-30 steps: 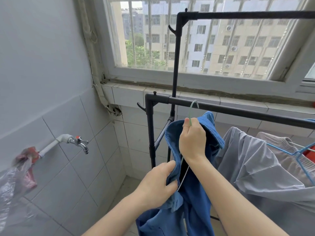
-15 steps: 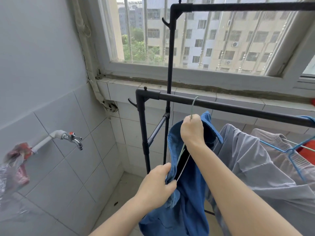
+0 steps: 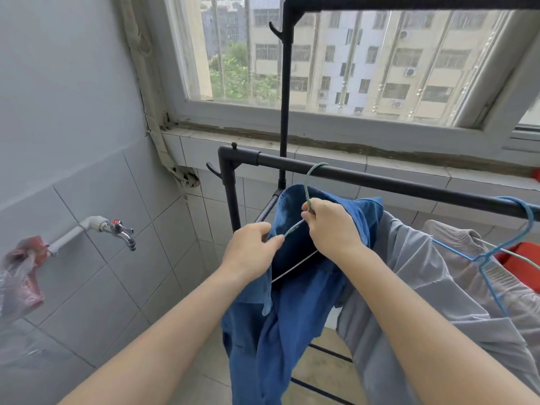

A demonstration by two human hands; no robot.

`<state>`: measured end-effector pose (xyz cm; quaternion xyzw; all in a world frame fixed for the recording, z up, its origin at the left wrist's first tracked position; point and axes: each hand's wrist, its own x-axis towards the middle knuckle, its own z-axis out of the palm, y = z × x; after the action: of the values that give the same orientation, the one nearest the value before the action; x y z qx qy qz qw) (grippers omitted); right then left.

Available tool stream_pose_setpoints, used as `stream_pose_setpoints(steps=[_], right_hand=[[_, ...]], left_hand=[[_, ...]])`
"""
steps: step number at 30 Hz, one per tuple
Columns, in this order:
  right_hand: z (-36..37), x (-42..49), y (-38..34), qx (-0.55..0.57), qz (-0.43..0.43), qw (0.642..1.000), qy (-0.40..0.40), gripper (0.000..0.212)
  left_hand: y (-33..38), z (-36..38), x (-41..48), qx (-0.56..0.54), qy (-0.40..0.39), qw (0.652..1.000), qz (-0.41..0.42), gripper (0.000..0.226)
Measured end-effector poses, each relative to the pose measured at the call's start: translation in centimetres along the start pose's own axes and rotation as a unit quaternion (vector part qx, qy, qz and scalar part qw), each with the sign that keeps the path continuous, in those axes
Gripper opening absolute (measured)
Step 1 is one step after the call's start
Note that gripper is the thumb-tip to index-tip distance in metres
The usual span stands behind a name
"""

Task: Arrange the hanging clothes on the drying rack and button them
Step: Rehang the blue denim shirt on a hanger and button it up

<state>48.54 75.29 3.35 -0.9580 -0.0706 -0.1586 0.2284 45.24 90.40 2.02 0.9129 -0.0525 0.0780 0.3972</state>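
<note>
Both hands point(image 3: 292, 241) hide the blue shirt's point(image 3: 280, 331) collar.

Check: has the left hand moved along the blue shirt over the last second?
Yes. The left hand climbed the blue shirt toward the right hand.

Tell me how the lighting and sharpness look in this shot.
Head view: soft daylight from the window, no hard shadows or glare; wide-angle lens bows the rack bar; the blue shirt and both hands are reasonably sharp, edges softer.
</note>
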Motion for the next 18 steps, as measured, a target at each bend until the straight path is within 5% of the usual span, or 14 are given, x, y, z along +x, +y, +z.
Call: stream_pose_setpoints(steps=[4,8,13,15,18], right_hand=[[0.0,0.0,-0.4,-0.035,-0.021,0.999,0.001,0.013],[-0.2,-0.5,0.0,-0.021,-0.032,0.999,0.006,0.025],[-0.1,-0.8,0.4,0.102,-0.046,0.993,0.022,0.02],[0.1,-1.7,0.5,0.151,-0.076,0.983,0.072,0.018],[0.1,-3.1,2.1,0.156,-0.078,0.942,0.287,0.017]], left_hand=[[2.9,0.8,1.6,-0.081,0.021,0.996,0.032,0.042],[2.2,2.7,0.6,0.064,0.071,0.991,0.098,0.034],[0.3,2.7,0.5,0.05,0.051,0.992,0.107,0.024],[-0.1,2.4,0.7,0.066,0.06,0.991,0.104,0.032],[-1.3,1.4,1.1,0.035,0.067,0.995,0.071,0.029]])
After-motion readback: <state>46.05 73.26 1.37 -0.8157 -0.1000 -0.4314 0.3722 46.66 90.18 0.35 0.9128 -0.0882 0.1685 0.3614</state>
